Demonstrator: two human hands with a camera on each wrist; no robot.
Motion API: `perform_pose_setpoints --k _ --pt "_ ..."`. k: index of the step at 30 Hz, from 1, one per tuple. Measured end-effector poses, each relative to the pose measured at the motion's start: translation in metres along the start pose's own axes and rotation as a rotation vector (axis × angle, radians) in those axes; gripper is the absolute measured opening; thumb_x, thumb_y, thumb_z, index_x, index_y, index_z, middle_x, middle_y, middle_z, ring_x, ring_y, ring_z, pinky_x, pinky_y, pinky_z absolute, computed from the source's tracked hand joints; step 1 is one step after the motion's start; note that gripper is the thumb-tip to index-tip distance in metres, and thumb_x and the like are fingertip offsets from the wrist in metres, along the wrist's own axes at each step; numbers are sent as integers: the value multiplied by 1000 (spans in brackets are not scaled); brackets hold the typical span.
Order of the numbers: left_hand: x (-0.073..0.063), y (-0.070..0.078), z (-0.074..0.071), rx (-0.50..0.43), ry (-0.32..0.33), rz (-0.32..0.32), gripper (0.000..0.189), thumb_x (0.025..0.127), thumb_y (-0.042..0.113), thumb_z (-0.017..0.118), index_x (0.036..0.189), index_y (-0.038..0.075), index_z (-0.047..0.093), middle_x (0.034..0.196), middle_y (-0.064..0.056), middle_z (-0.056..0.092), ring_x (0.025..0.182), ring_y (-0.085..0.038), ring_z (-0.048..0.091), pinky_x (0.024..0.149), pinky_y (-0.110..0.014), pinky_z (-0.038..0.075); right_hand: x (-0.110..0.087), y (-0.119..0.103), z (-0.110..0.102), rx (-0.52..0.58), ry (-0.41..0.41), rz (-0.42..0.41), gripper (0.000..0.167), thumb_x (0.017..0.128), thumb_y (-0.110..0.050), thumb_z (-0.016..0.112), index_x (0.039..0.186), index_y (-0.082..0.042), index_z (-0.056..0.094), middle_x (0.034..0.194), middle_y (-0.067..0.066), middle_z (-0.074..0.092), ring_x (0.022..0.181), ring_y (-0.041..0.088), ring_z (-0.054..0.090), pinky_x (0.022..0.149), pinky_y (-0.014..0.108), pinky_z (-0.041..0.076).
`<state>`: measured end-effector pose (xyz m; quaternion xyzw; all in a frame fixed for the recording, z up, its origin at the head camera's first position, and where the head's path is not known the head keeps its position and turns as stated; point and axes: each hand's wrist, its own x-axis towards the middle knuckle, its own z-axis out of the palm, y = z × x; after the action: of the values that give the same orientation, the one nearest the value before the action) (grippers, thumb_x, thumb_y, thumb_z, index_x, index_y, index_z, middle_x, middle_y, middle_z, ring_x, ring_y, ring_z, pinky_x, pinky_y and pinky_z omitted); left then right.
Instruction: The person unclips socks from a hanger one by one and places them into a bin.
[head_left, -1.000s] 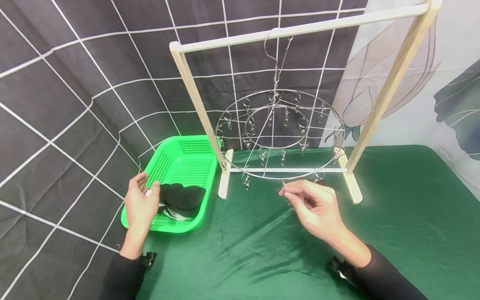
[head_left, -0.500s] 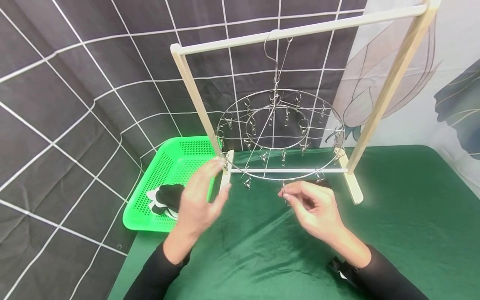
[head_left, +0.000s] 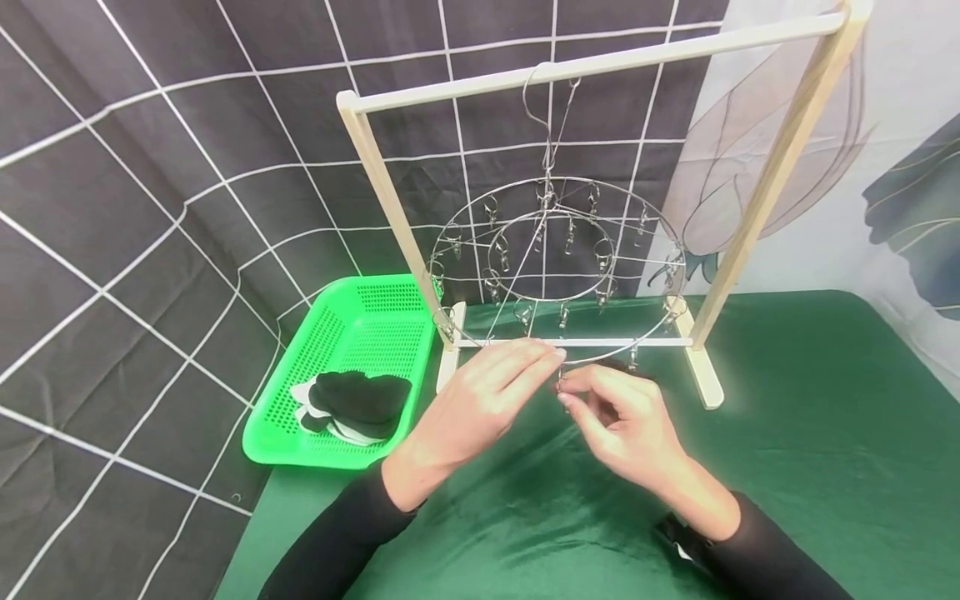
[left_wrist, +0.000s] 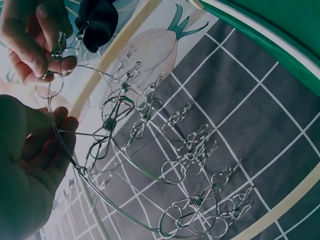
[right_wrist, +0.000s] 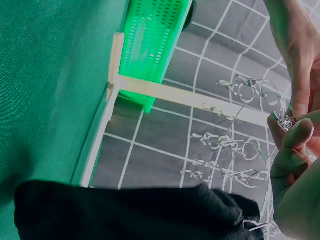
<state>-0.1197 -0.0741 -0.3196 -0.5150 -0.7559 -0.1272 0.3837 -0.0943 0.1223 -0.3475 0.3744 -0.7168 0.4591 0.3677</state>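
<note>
In the head view, my right hand (head_left: 626, 417) pinches a small metal clip (head_left: 561, 382) hanging from the front of the round drying hanger (head_left: 592, 360). My left hand (head_left: 480, 400) is beside it at the hanger's front rim, fingers fairly straight and together. The left wrist view has the left fingers (left_wrist: 62, 122) against the outer wire ring, just below the right hand (left_wrist: 37, 40). A dark piece of cloth (right_wrist: 115, 212) hangs from a clip (right_wrist: 257, 226) in the right wrist view; in the head view the right hand mostly hides it.
The hanger is hooked on a wooden stand (head_left: 600, 60); its feet (head_left: 697, 354) stand on the green cloth (head_left: 810, 450). Left of it is a green basket (head_left: 258, 437) with a black and white cloth bundle (head_left: 360, 404). Several clips dangle around both rings.
My left hand has moved from over the basket, rightwards to the hanger's front rim beside the right hand. My right hand keeps its pinch on the clip. The bundle stays in the basket.
</note>
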Motion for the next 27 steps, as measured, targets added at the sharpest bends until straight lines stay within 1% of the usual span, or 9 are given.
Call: perform_pose_setpoints --k 4,7,11,15,18,21,23,25,27 --pt "-2 0 5 6 -16 -24 32 91 1 59 122 5 63 113 -4 64 109 -18 59 102 -30 42 -6 6 2 -12 -10 4 24 70 8 72 89 -8 69 82 0 67 51 2 42 48 11 33" --pt "-2 -1 5 3 -32 -30 34 90 1 59 123 7 62 111 -2 65 108 -17 59 100 -29 42 -12 12 3 -27 -17 15 24 72 5 74 90 -9 70 83 -2 67 51 0 42 48 11 33" --pt "-4 -3 3 -5 -38 -41 34 89 -1 59 122 7 63 109 -2 66 106 -17 60 99 -30 43 -15 17 2 -58 -48 12 24 74 1 75 94 -11 71 83 -5 67 52 -2 42 48 11 34" --pt "-8 -5 2 -17 -32 -47 35 88 -4 57 121 6 63 109 -3 66 106 -18 60 99 -31 43 -11 16 -2 -89 -84 -18 25 75 -1 75 96 -12 71 83 -5 67 54 -2 43 49 11 35" --pt "-10 -7 0 -31 -28 -56 35 87 -6 56 119 6 64 110 -2 66 106 -19 61 100 -30 43 -5 12 -9 -95 -92 -68 24 76 -1 72 97 -12 72 84 -3 69 57 -2 47 51 11 38" --pt "-13 -10 -1 -50 -9 -63 32 88 -5 58 117 7 65 108 -2 66 104 -18 61 98 -30 44 4 9 -16 -57 -54 -147 18 78 -1 69 95 -8 73 86 2 70 63 4 57 58 14 45" --pt "-15 -13 -2 -65 6 -67 30 88 -4 59 115 7 66 106 -1 67 102 -18 62 97 -30 45 10 10 -22 -30 9 -199 13 79 -1 68 91 -3 73 84 5 71 68 10 62 61 17 48" --pt "-17 -16 -3 -79 24 -67 27 89 -2 59 113 7 67 104 -1 68 100 -18 62 95 -30 46 15 14 -29 -29 73 -218 11 78 -1 68 87 0 74 83 8 71 68 13 63 59 17 48" --pt "-19 -19 -4 -93 41 -65 26 89 -4 58 111 6 68 103 -1 68 99 -18 63 93 -31 47 18 19 -37 -56 133 -211 10 76 -1 69 84 1 74 82 11 71 65 13 61 56 16 46"
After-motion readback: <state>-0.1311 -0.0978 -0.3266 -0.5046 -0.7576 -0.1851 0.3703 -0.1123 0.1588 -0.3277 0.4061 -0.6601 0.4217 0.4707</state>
